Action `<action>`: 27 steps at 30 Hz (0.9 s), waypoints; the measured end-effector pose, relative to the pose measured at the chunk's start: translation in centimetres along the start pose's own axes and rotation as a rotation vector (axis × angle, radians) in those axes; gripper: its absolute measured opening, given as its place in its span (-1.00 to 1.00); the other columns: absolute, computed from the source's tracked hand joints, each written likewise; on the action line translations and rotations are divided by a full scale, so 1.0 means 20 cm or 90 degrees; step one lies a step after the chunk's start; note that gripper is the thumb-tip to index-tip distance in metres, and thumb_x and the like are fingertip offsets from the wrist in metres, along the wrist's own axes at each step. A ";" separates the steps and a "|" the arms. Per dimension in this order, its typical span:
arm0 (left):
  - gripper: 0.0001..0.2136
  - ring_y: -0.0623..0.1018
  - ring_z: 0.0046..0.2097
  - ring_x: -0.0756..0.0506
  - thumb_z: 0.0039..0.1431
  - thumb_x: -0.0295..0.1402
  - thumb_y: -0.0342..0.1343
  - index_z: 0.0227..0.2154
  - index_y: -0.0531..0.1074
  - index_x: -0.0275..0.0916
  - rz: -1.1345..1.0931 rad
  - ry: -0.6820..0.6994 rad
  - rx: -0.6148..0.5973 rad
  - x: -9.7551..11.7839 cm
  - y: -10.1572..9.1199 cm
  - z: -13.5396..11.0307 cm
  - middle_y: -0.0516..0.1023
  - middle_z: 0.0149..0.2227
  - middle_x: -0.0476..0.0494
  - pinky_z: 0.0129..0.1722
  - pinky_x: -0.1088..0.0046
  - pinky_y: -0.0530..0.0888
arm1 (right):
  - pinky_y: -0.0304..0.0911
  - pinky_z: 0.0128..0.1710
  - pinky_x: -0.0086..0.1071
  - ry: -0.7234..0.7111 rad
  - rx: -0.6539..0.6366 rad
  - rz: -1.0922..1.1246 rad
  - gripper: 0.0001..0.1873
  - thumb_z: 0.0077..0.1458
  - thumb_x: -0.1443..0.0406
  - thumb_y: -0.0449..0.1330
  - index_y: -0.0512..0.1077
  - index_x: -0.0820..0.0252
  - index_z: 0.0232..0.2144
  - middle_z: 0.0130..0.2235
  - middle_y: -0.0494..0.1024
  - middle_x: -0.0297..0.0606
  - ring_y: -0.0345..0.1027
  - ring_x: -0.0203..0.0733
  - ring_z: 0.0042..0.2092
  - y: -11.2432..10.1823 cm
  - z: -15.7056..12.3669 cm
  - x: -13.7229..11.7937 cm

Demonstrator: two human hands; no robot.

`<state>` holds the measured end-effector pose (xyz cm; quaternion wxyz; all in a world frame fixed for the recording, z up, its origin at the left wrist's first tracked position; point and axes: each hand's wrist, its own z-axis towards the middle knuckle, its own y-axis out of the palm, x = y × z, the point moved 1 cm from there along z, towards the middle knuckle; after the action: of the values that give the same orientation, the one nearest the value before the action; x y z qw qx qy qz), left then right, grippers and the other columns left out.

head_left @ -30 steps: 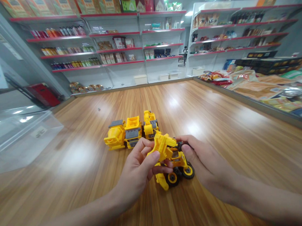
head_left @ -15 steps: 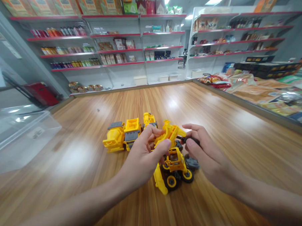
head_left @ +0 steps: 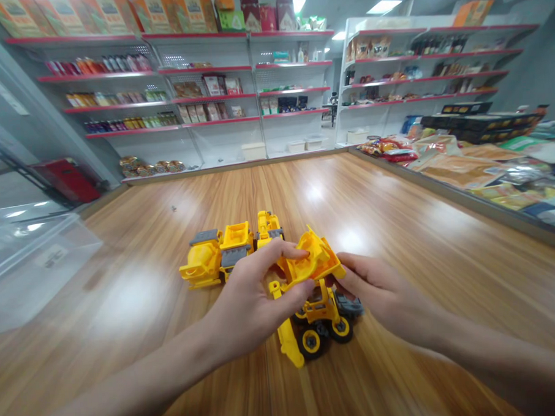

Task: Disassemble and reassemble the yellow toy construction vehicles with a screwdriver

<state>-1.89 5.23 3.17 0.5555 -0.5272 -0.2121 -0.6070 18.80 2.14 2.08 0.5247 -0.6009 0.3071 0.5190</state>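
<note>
My left hand (head_left: 258,294) grips a yellow toy truck part (head_left: 314,258), thumb below and index finger on top. At the part's right edge, my right hand (head_left: 366,284) has its fingers pinched together. They close around a small black-handled tool, apparently a screwdriver, which is now almost wholly hidden behind the part and fingers. Below the hands lie a yellow cab frame on black wheels (head_left: 311,342), a long yellow arm piece (head_left: 289,342) and a dark grey piece (head_left: 348,304), partly covered by the right hand.
Beyond my left hand stand a yellow mixer truck (head_left: 204,263), a dump truck (head_left: 236,236) and another yellow toy vehicle (head_left: 268,225). A clear plastic bin (head_left: 36,261) is at the left. Packaged goods (head_left: 459,163) lie past the table's right edge; stocked shelves (head_left: 207,70) line the back.
The yellow part has been turned, showing its hollow side. My right hand has moved in against its edge, with its fingers closer together; the black tool has gone out of sight.
</note>
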 end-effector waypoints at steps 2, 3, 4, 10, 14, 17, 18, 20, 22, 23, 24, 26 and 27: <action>-0.71 0.51 -0.08 -0.14 -0.01 -0.45 0.31 -0.18 0.50 -0.14 0.038 0.045 0.003 0.01 -0.01 -0.01 0.55 -0.12 -0.12 -0.08 0.41 0.39 | 0.28 -0.26 -0.37 -0.025 -0.011 0.007 -0.72 0.26 0.13 0.11 0.43 0.23 -0.16 -0.28 0.47 -0.25 0.35 -0.20 -0.25 0.00 0.00 -0.01; -0.69 0.51 -0.09 -0.14 -0.01 -0.45 0.31 -0.16 0.49 -0.14 0.057 0.060 -0.003 0.02 -0.01 -0.01 0.55 -0.12 -0.12 -0.08 0.42 0.39 | 0.29 -0.24 -0.37 -0.037 -0.018 0.015 -0.74 0.25 0.15 0.13 0.42 0.23 -0.15 -0.26 0.47 -0.24 0.35 -0.20 -0.24 0.00 0.00 -0.02; -0.66 0.51 -0.10 -0.14 -0.01 -0.44 0.31 -0.13 0.47 -0.13 0.075 0.071 -0.012 0.03 -0.01 -0.02 0.56 -0.13 -0.12 -0.09 0.41 0.40 | 0.30 -0.24 -0.37 -0.050 -0.022 0.024 -0.76 0.24 0.18 0.14 0.41 0.22 -0.14 -0.25 0.47 -0.24 0.35 -0.21 -0.25 0.00 -0.01 -0.02; -0.57 0.51 -0.15 -0.14 0.02 -0.45 0.28 -0.03 0.37 -0.10 0.086 0.104 -0.033 0.05 -0.01 -0.03 0.54 -0.16 -0.11 -0.11 0.38 0.40 | 0.26 -0.31 -0.42 -0.082 -0.033 0.043 -0.75 0.28 0.21 0.08 0.38 0.16 -0.04 -0.28 0.43 -0.28 0.30 -0.26 -0.30 0.01 -0.03 -0.02; -0.62 0.51 -0.13 -0.15 0.04 -0.43 0.27 -0.06 0.38 -0.11 0.047 0.079 -0.039 0.04 0.00 -0.03 0.53 -0.17 -0.12 -0.08 0.34 0.41 | 0.22 -0.36 -0.41 -0.079 -0.007 0.013 -0.69 0.31 0.13 0.01 0.43 0.23 -0.19 -0.38 0.38 -0.29 0.23 -0.26 -0.35 0.00 -0.02 -0.02; -0.71 0.51 -0.13 -0.14 0.11 -0.35 0.23 -0.10 0.37 -0.11 0.018 0.017 -0.065 0.03 0.00 -0.01 0.51 -0.17 -0.11 -0.06 0.32 0.41 | 0.15 -0.43 -0.43 -0.074 0.025 -0.027 -0.66 0.28 0.09 0.06 0.41 0.23 -0.34 -0.43 0.34 -0.34 0.19 -0.29 -0.40 -0.01 0.00 -0.01; -0.74 0.52 -0.12 -0.13 0.13 -0.33 0.21 -0.12 0.36 -0.11 -0.010 -0.008 -0.077 0.02 0.00 -0.01 0.51 -0.16 -0.11 -0.07 0.32 0.42 | 0.14 -0.44 -0.44 -0.072 0.030 -0.040 -0.66 0.27 0.09 0.07 0.40 0.23 -0.38 -0.45 0.33 -0.35 0.18 -0.30 -0.42 -0.02 0.00 -0.01; -0.79 0.53 -0.13 -0.12 0.17 -0.31 0.18 -0.15 0.33 -0.12 -0.085 -0.051 -0.105 0.01 0.01 0.00 0.51 -0.16 -0.10 -0.09 0.32 0.44 | 0.13 -0.45 -0.44 -0.066 0.037 -0.054 -0.68 0.27 0.10 0.08 0.40 0.22 -0.39 -0.45 0.33 -0.37 0.18 -0.31 -0.42 -0.02 0.01 0.00; -0.80 0.54 -0.15 -0.11 0.18 -0.31 0.17 -0.17 0.32 -0.14 -0.141 -0.080 -0.128 0.01 0.01 0.02 0.52 -0.16 -0.10 -0.11 0.32 0.45 | 0.16 -0.43 -0.44 -0.051 0.036 -0.048 -0.71 0.26 0.13 0.10 0.42 0.23 -0.35 -0.44 0.37 -0.36 0.22 -0.31 -0.41 -0.02 0.02 0.01; -0.80 0.54 -0.15 -0.11 0.17 -0.32 0.17 -0.17 0.32 -0.14 -0.152 -0.092 -0.132 0.00 0.01 0.02 0.53 -0.17 -0.10 -0.12 0.33 0.45 | 0.17 -0.43 -0.44 -0.036 0.033 -0.038 -0.73 0.25 0.14 0.11 0.42 0.23 -0.32 -0.42 0.39 -0.35 0.25 -0.30 -0.40 -0.02 0.02 0.01; -0.80 0.54 -0.16 -0.10 0.17 -0.31 0.18 -0.17 0.32 -0.15 -0.156 -0.099 -0.133 0.00 0.01 0.02 0.53 -0.17 -0.10 -0.13 0.34 0.45 | 0.19 -0.42 -0.43 -0.019 0.029 -0.025 -0.75 0.24 0.14 0.13 0.42 0.23 -0.29 -0.40 0.42 -0.34 0.28 -0.29 -0.39 -0.02 0.01 0.02; -0.80 0.52 -0.19 -0.08 0.16 -0.31 0.18 -0.19 0.33 -0.16 -0.160 -0.111 -0.134 0.00 0.00 0.03 0.53 -0.18 -0.10 -0.16 0.37 0.44 | 0.22 -0.41 -0.42 0.011 0.024 -0.005 -0.77 0.21 0.16 0.15 0.41 0.23 -0.25 -0.35 0.47 -0.30 0.33 -0.26 -0.36 -0.01 0.01 0.03; -0.81 0.52 -0.20 -0.07 0.16 -0.31 0.18 -0.20 0.33 -0.17 -0.163 -0.114 -0.135 0.00 0.00 0.03 0.53 -0.19 -0.10 -0.18 0.38 0.43 | 0.23 -0.42 -0.41 0.020 0.024 -0.005 -0.78 0.21 0.17 0.15 0.41 0.22 -0.25 -0.34 0.49 -0.29 0.35 -0.25 -0.36 -0.01 0.01 0.03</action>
<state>-1.62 5.83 3.33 0.3938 -0.6035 -0.2611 -0.6423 19.17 2.55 1.56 0.5331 -0.6003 0.3222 0.5016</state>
